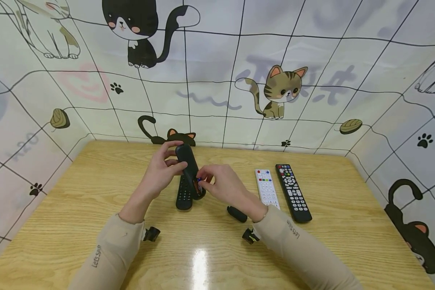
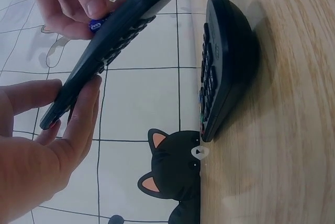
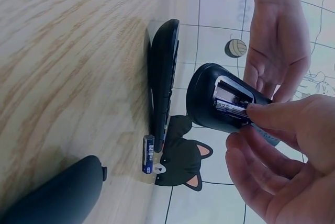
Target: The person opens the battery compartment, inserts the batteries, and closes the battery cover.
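My left hand [image 1: 162, 167] grips a black remote control [image 1: 188, 159] near its upper end, with its back turned up and its battery compartment uncovered. At the lower end, my right hand [image 1: 221, 183] pinches a blue battery [image 2: 97, 25]. In the right wrist view that battery lies along one side of the compartment [image 3: 226, 90], with the thumb on its end; the slot beside it shows bare. Below the held remote, a second black remote [image 1: 183, 197] lies buttons up on the table. The loose black battery cover [image 1: 237, 214] lies near my right wrist.
Another blue battery [image 3: 148, 154] lies on the wooden table [image 1: 174, 257] beside the second remote. To the right are a white remote [image 1: 266, 187] and a long black remote [image 1: 293, 193]. A cat-patterned backdrop [image 1: 210, 92] rises behind the table.
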Motion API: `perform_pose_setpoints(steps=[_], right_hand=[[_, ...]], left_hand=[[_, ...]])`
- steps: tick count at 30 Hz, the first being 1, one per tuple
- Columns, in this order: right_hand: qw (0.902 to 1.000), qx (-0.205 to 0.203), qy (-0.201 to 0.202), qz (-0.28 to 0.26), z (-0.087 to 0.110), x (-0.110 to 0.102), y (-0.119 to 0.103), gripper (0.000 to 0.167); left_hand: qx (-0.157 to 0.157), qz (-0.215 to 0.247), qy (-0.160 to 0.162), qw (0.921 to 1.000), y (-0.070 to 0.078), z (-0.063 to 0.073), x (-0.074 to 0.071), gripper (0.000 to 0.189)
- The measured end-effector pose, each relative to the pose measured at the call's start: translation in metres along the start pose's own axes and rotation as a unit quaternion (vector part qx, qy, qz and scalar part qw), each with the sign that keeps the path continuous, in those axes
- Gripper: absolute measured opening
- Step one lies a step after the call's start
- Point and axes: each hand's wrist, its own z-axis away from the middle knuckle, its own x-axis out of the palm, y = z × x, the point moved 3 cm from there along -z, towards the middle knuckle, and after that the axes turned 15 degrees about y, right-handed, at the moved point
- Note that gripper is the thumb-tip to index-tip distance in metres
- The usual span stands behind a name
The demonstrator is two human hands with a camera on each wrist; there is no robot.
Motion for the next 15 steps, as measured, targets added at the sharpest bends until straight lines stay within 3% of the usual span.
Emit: perform_pose_setpoints(steps=[8,15], right_hand=[[0.998,0.017,0.036,-0.049,0.0008,0.0021,0.0042,0.008],[0.9894,0.074,0.044,-0.117,0.0014,0.0058,0.0087,0.006]], left_hand=[[0.006,-0.007,0.007,0.9999,0.0005,0.0003,0.0003,0.06],[0.013,-0.014,0.012,0.9997,0.0026,-0.0002,0.0024,0.06]])
